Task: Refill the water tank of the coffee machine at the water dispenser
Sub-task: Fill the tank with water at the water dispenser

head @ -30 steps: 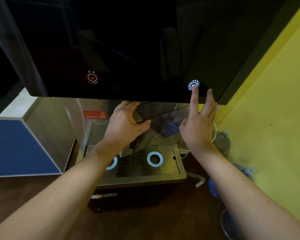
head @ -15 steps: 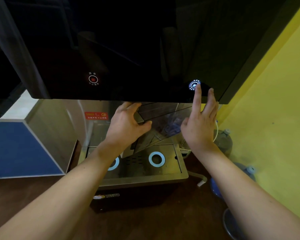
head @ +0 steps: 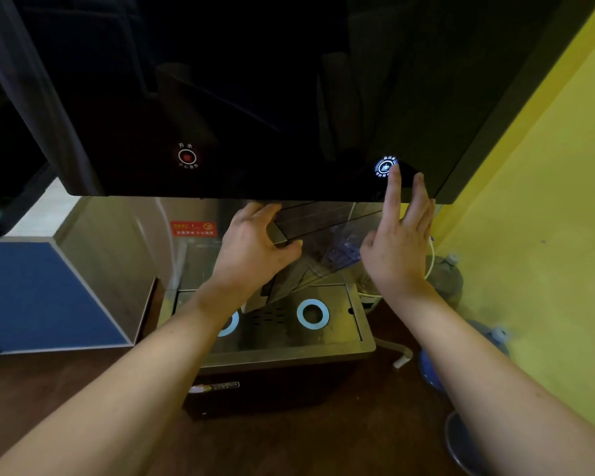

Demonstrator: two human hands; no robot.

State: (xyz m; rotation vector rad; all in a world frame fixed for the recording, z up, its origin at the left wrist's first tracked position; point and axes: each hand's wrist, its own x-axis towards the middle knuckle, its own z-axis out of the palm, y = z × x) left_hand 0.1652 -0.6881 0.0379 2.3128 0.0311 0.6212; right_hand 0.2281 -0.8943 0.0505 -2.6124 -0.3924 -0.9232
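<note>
Since the earlier frames my right hand [head: 397, 250] has barely shifted; its straight forefinger stays on the lit button [head: 385, 166] of the dispenser [head: 255, 97], other fingers extended and apart. My left hand [head: 251, 250] grips the tank [head: 318, 245], fingers curled over its top edge, tilted under the panel above the tray [head: 289, 341].

A dim indoor view with a warm yellowish cast. The glossy black dispenser panel [head: 255, 97] is nearly unlit, carrying faint reflections and two small glowing buttons. The yellow wall [head: 547, 218] is brightest. Wide-angle bending curves the edges; detail is soft and slightly grainy.
</note>
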